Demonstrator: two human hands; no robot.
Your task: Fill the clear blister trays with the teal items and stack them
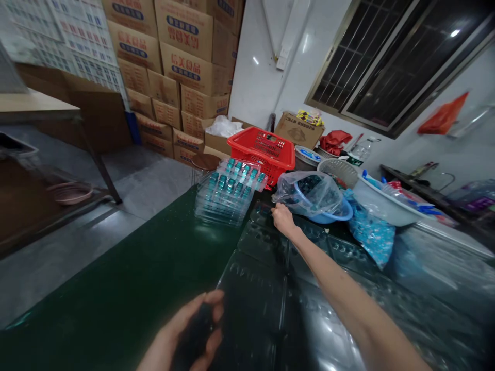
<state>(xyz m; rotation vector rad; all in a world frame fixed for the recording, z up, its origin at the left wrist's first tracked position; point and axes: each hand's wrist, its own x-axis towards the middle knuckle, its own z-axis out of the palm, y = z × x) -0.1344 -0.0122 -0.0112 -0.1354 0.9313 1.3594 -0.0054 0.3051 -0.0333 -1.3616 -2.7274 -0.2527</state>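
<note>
My right hand (284, 220) reaches forward over the far end of the clear plastic trays (257, 278) on the green table. Its fingers are pinched together, close to the edge of a clear plastic bag (284, 188); what they hold is too small to make out. The bag lies in a blue basin (344, 211) with dark pieces inside. Low in the view, my left hand (197, 330) is blurred, its fingers curled around something dark beside the trays. Beyond it stands a stack of clear trays (224, 198) with teal pieces in the top one.
A red plastic basket (263, 149) sits behind the stack. To the right are a white basin (386, 206) and a blue patterned bag (371, 232). Cardboard boxes (189, 56) are piled by the wall. The green table (116, 288) extends left; another table (38, 105) stands across the floor.
</note>
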